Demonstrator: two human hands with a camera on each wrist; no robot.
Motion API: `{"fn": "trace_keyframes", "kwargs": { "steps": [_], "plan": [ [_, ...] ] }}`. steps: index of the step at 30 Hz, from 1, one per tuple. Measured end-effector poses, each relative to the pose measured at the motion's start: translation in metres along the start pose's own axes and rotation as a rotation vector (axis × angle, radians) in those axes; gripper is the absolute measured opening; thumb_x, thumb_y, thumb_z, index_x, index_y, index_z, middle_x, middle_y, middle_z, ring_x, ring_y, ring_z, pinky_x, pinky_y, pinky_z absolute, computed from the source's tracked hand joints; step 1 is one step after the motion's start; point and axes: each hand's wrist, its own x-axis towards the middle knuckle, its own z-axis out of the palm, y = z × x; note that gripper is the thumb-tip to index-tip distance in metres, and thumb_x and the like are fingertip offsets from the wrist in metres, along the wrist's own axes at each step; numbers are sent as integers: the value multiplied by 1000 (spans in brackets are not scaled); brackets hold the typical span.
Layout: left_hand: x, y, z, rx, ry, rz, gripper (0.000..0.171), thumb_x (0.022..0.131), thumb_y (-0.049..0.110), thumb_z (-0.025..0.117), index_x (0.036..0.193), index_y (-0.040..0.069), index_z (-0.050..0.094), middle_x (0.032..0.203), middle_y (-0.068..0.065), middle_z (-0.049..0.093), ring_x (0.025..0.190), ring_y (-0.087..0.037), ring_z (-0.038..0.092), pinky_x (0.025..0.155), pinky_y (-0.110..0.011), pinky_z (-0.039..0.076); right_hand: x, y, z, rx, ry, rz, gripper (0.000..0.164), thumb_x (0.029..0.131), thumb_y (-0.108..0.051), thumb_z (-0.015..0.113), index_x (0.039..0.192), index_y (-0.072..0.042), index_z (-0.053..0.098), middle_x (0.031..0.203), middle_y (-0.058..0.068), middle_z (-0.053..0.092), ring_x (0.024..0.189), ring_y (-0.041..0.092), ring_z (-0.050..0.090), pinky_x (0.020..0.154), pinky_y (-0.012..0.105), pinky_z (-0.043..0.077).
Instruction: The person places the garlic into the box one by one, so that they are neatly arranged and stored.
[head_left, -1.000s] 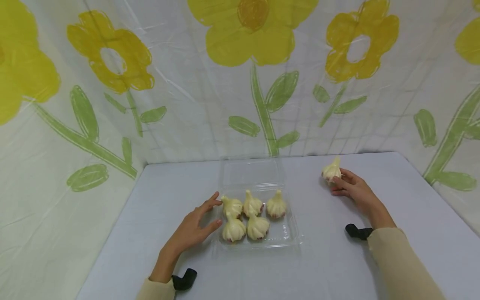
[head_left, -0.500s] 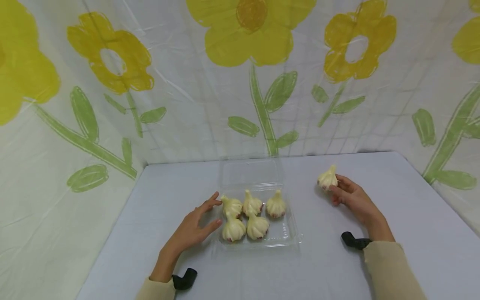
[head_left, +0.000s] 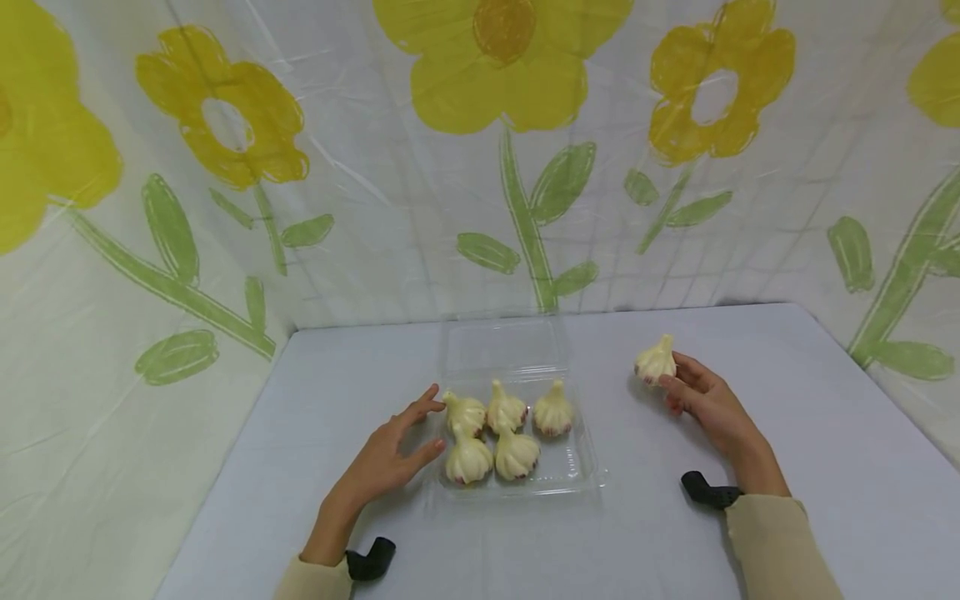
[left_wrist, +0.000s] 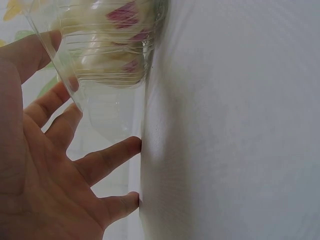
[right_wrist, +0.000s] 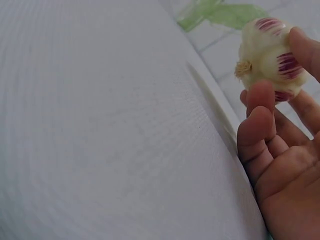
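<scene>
My right hand (head_left: 712, 408) pinches a garlic bulb (head_left: 656, 362) by its side, right of the box. In the right wrist view this bulb (right_wrist: 272, 60) shows purple streaks and a root tuft, between thumb and fingers. A clear plastic clamshell box (head_left: 566, 479) holds several garlic bulbs (head_left: 516, 455), two in the front row and the others behind; its front right space shows bare plastic. My left hand (head_left: 386, 454) lies spread at the box's left side. In the left wrist view its fingertips (left_wrist: 55, 40) touch the box's rim, and two lower fingers reach the tabletop.
The box's transparent lid (head_left: 502, 346) lies folded back behind it, near the table's rear edge. A white table (head_left: 315, 383) bears everything. Behind it hangs a white sheet (head_left: 390, 225) with painted yellow flowers. Black wrist mounts (head_left: 708, 490) stick out at both wrists.
My right hand has moved slightly left and nearer to me, carrying the garlic bulb with it. The left hand and the box stay where they were.
</scene>
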Motion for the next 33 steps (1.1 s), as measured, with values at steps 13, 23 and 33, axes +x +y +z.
{"fn": "trace_keyframes", "kwargs": {
  "steps": [13,23,33],
  "plan": [
    [-2,-1,0,9,-3,-13,74,99,40,66,161,35,27,150,6,56,136,-37,55,118,-74,23,-4,-4,4,46,21,14,61,105,-20,58,157,-1,32,118,-17,64,82,5,60,71,20,54],
    [-1,0,-1,11,3,6,71,99,39,66,161,28,31,153,3,54,136,-37,56,118,-74,21,-3,-4,5,47,34,-5,46,106,-21,57,147,-3,45,106,-15,69,82,4,63,71,20,55],
    [-1,0,-1,10,4,14,62,99,38,65,156,30,40,162,5,42,136,-37,56,117,-75,21,-3,-7,11,-71,64,-25,39,105,-25,59,142,-14,52,101,-7,60,74,8,57,65,23,50]
  ]
}}
